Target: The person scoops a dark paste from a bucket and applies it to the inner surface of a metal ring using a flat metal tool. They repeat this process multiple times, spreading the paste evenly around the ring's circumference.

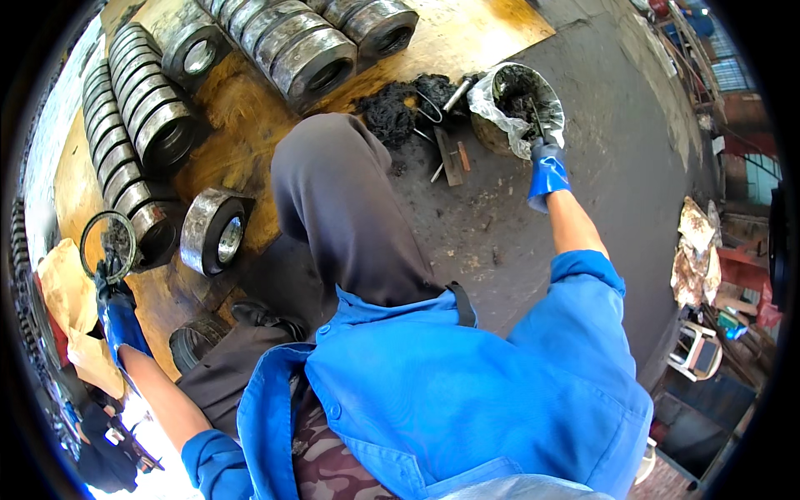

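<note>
My left hand (116, 296) grips one thin ring (133, 237) near the board's (229, 108) left edge. My right hand (547, 165) grips one stick (537, 117) inside one bucket (492, 135), past the board's right edge. Dark floor (621, 117) spreads wide beside it.

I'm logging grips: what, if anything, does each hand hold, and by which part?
Left hand: a ring, by its lower rim. Right hand: apparently a thin stick, by its near end.

The arms are spread wide. The left arm (165, 393) goes out to the left side, and the left hand (112, 287) has its fingers curled shut. The right arm (575, 225) reaches far ahead to the right, and the right hand (547, 153) grips tight. One knee (329, 162) is bent between them.
</note>
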A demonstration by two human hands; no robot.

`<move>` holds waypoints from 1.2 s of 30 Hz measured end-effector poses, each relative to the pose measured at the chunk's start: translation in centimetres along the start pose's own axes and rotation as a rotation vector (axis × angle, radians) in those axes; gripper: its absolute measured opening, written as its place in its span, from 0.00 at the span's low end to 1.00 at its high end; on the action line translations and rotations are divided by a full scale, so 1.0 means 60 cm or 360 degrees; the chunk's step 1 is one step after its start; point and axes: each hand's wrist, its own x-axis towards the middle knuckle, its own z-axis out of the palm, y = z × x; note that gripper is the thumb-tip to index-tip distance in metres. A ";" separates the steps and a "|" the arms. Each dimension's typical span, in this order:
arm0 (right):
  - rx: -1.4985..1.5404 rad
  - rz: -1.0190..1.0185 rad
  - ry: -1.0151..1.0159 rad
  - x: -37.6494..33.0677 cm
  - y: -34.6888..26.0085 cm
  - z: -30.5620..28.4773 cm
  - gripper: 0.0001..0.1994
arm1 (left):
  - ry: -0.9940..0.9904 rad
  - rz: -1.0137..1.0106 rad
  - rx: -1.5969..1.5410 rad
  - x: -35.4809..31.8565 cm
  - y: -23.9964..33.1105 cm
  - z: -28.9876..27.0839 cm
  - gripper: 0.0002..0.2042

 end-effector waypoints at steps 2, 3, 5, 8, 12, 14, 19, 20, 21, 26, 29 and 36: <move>-0.0866 0.0080 -0.0231 -0.024 -0.065 -0.001 0.23 | 0.0059 -0.0041 0.0012 -0.019 -0.006 -0.020 0.13; -0.0568 0.0374 -0.0151 -0.032 -0.069 0.010 0.24 | 0.0084 -0.0068 0.0010 -0.024 0.001 -0.013 0.12; -0.0920 0.0315 -0.0445 -0.047 -0.072 0.008 0.23 | 0.0140 -0.0128 0.0011 -0.038 0.014 0.001 0.12; -0.1054 0.0232 -0.0273 -0.014 0.130 0.060 0.24 | 0.0144 -0.0203 -0.0156 -0.031 0.040 0.077 0.14; -0.1387 -0.0432 -0.0465 -0.070 0.030 0.008 0.20 | -0.0008 -0.0129 -0.0090 -0.008 -0.014 0.023 0.11; -0.1395 -0.0490 -0.0526 -0.077 0.044 -0.021 0.20 | -0.0039 -0.0079 0.0051 0.002 -0.014 0.028 0.11; -0.1402 -0.0642 -0.0658 -0.106 0.077 -0.087 0.18 | -0.0069 -0.0010 0.0193 0.017 -0.009 0.046 0.10; -0.1378 -0.0735 -0.0600 -0.107 0.096 -0.093 0.18 | -0.0063 -0.0019 0.0164 0.014 -0.003 0.049 0.10; -0.1380 -0.0728 -0.0601 -0.113 0.095 -0.108 0.18 | -0.0056 -0.0020 0.0138 0.014 0.001 0.050 0.10; -0.1357 -0.0848 -0.0555 -0.122 0.086 -0.179 0.20 | -0.0048 -0.0033 0.0085 0.013 0.001 0.044 0.10; -0.1290 -0.1027 -0.0344 -0.114 0.124 -0.187 0.18 | -0.0046 -0.0027 0.0057 0.012 -0.001 0.040 0.10; 0.1881 0.0906 -0.0450 -0.049 0.096 -0.085 0.18 | -0.0051 -0.0025 -0.0005 0.012 -0.004 0.036 0.12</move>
